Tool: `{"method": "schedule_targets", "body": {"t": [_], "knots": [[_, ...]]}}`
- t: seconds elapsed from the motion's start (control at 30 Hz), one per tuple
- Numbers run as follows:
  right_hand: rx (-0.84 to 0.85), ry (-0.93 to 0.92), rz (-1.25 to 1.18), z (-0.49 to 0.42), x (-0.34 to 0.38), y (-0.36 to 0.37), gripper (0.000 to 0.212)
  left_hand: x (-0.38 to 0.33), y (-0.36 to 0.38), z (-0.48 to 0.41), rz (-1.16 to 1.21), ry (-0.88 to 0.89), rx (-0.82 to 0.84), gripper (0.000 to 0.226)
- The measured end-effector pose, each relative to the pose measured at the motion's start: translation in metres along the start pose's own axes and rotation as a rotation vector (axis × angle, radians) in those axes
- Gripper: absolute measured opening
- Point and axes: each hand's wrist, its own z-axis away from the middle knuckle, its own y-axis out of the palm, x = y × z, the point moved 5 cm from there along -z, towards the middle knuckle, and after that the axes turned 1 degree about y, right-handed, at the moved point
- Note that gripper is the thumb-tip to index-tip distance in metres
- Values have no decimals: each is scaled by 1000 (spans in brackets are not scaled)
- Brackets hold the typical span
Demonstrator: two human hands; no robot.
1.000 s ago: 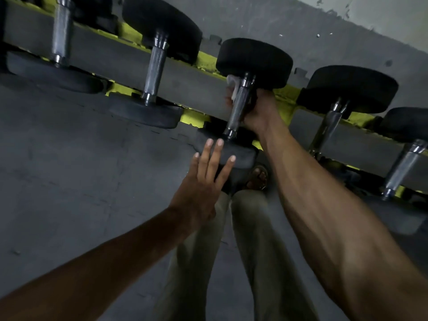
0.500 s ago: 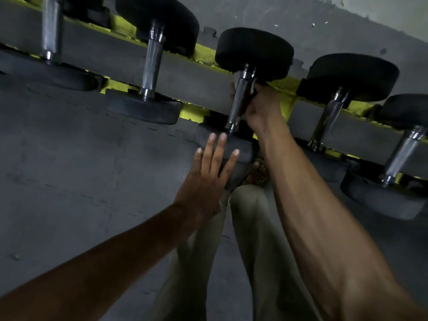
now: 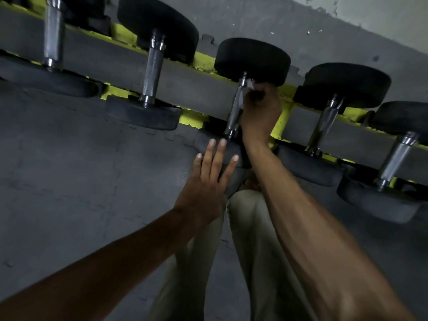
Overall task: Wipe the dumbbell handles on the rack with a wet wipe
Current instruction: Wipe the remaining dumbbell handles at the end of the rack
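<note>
Several black dumbbells with chrome handles lie across a yellow rack (image 3: 200,60) with grey rails. My right hand (image 3: 260,110) is curled around the upper part of the middle dumbbell's handle (image 3: 234,119), with a white wet wipe (image 3: 249,85) bunched under its fingers near the far black head (image 3: 252,59). My left hand (image 3: 208,181) is flat with its fingers straight, and its fingertips rest on the near head (image 3: 203,141) of the same dumbbell.
A dumbbell handle (image 3: 152,72) lies to the left of the middle one and another handle (image 3: 323,126) to its right, with more at both ends. Dark grey floor mats (image 3: 81,170) spread below. My legs in light trousers (image 3: 254,251) stand under the rack.
My right hand with the wipe has slid up the handle toward the far head. My left hand has moved forward onto the near head.
</note>
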Motion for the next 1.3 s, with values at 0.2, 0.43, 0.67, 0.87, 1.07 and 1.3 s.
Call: {"method": "schedule_targets", "body": {"t": [0.2,0.43,0.67,0.87,1.07,1.3], "knots": [[221,-629,598,-1,14,5,27,1,4,1,9,-19,-19,114],[947,-1195,783,11,23,-1,37,3,4,0,20,-10,-32,113],[1192,-900,1207,31,56,27,30,2,2,2,-5,-4,-15,103],[1418,-509,1427,38,74,59,25,6,1,2,-41,4,-15,102],[1101,-803,954,34,51,14,20,3,2,2,-15,-5,-30,116],[628,-381,582,29,18,-19,29,3,3,2,-17,-4,-19,110]]}}
